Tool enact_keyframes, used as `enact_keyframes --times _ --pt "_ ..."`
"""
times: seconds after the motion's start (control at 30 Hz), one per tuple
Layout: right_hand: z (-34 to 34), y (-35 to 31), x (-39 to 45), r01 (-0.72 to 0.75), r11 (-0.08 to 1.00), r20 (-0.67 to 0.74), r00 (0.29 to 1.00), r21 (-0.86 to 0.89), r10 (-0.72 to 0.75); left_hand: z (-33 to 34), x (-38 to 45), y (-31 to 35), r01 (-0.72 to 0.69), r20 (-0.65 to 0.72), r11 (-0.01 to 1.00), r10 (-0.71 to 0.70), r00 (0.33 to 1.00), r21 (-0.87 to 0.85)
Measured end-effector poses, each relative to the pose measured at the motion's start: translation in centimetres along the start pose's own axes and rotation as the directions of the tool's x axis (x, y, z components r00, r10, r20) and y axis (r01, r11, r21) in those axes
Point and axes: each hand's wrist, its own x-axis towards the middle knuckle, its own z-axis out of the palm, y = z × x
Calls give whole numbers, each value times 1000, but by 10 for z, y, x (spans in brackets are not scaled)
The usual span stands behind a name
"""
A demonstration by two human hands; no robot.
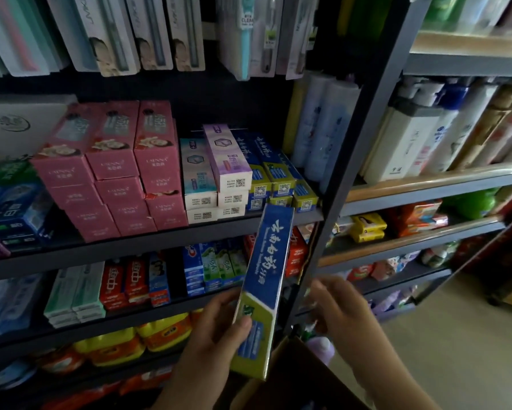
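My left hand [216,332] grips the lower end of a long blue and yellow-green toothpaste box [263,279], thumb on its front face. The box points up toward the shelf, its top end just below a stack of matching blue boxes [278,179] on the middle shelf. My right hand [337,309] hovers to the right of the box with fingers loosely spread, blurred, holding nothing that I can see.
Pink boxes [115,170] and white-purple toothpaste boxes [219,173] fill the middle shelf [130,244]. Toothbrush packs [160,31] hang above. A dark upright post [349,161] divides this rack from shelves of bottles [441,128]. A brown carton [302,377] sits below my hands.
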Motion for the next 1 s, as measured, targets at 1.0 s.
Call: enact_keyframes --times 1.0 --pt "-20 -58 160 59 971 -260 966 234 4 19 53 22 -119 -119 910 180 976 396"
